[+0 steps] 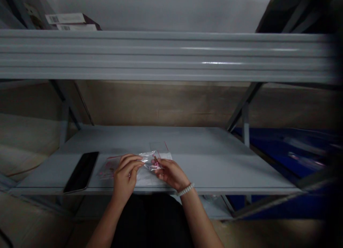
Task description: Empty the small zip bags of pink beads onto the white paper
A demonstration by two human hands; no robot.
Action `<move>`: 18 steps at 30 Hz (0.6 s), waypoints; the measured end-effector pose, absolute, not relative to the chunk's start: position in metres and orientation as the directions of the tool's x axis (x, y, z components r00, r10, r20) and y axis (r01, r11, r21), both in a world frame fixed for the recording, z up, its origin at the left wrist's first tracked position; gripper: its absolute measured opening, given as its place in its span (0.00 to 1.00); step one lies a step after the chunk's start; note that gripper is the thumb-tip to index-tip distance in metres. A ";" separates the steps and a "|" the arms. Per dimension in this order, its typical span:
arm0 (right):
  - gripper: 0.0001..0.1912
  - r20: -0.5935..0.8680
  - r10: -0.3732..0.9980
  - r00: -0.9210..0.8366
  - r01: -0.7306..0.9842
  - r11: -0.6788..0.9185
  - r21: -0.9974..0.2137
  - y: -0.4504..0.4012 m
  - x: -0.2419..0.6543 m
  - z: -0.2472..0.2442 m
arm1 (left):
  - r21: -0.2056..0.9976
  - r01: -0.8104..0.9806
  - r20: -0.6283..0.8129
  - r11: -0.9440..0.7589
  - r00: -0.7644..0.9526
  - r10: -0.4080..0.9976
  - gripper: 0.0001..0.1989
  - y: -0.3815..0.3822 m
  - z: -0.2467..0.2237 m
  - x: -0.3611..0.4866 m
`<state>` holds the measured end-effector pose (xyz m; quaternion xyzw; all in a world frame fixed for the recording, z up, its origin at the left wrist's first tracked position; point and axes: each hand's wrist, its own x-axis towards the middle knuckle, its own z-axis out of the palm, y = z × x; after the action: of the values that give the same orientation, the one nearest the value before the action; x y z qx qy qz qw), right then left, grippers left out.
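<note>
Because the two hands crowd together over the middle of the shelf, much of what they are handling is hard to make out from here. The person's left hand (125, 175) comes in from the lower left, its fingers (131, 162) close together and curled around one end of a small clear zip bag (148, 158). The right hand (171, 173), with a white beaded bracelet (185, 190) on its wrist, pinches the other end of the bag, its fingers together and clamped on the plastic. Small pink pieces (155, 163) show through the bag, their shape lost in the glare, and a thin brownish bit among them can't be identified. The bag is held just above a white sheet (150, 178), perhaps paper or more plastic, lying on a grey steel shelf (203, 158). Just beside the left hand lies a second flat bag with pink specks (108, 168), partly hidden by that hand, and farther left a black phone (81, 172) rests near the shelf's front edge. Above, a ribbed grey shelf beam (160, 55) crosses the view, with barcoded boxes (66, 21) cut off behind it. To the right, a blue shape (284, 155) blurs into shadow.
</note>
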<state>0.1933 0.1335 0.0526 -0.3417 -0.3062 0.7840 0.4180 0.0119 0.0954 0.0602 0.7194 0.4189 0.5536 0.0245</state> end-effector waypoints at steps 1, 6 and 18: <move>0.15 -0.285 0.857 -0.430 -0.430 -0.472 -0.770 0.133 0.196 0.053 | 0.514 0.565 0.770 -0.645 0.026 0.637 0.08 0.096 0.060 0.011; 0.15 -0.274 0.864 -0.423 -0.402 -0.450 -0.798 0.131 0.202 0.050 | 0.578 0.522 0.733 -0.627 0.007 0.680 0.07 0.094 0.058 0.008; 0.17 -0.290 0.894 -0.342 -0.328 -0.403 -0.854 0.117 0.203 0.075 | 0.845 0.348 0.487 -0.407 -0.186 0.853 0.15 0.093 0.051 0.017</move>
<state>0.2027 0.1166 0.0748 -0.3968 -0.3563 0.7375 0.4144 0.0171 0.0930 0.0506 0.6006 0.5002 0.5853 0.2157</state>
